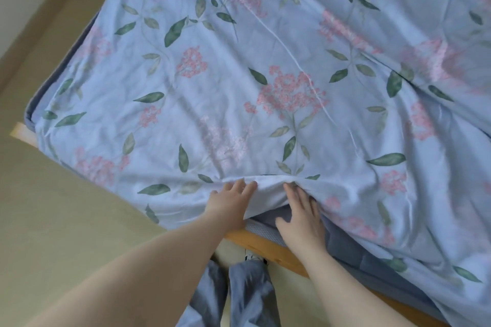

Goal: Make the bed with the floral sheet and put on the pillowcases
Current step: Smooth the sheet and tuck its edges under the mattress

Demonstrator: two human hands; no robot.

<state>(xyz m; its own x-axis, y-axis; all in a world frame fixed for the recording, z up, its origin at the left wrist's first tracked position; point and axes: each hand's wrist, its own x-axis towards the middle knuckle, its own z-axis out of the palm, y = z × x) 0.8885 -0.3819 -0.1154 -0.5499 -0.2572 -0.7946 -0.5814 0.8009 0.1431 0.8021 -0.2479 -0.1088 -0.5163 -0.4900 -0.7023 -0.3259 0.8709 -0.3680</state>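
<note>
Head view: floral sheet (239,87), judged light, limp, crease-prone; best gripped at its lower-centre hem, where left hand (233,203) and right hand (301,216) press flat, fingers extended.

Pale blue fabric sheet (239,87): scattered print of pink flower clusters and green leaves. Grey-blue mattress (358,255), plain. Honey-coloured wooden bed frame (255,243). Beige smooth floor (66,207). Slate-blue trouser legs (249,295), plain.

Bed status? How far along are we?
Done: floral sheet spread over the mattress, wrinkled. In hand: left hand and right hand flat at the near edge, where the sheet is bunched and the mattress shows above the wooden frame. Left: smoothing, tucking; no pillows or pillowcases in view.
</note>
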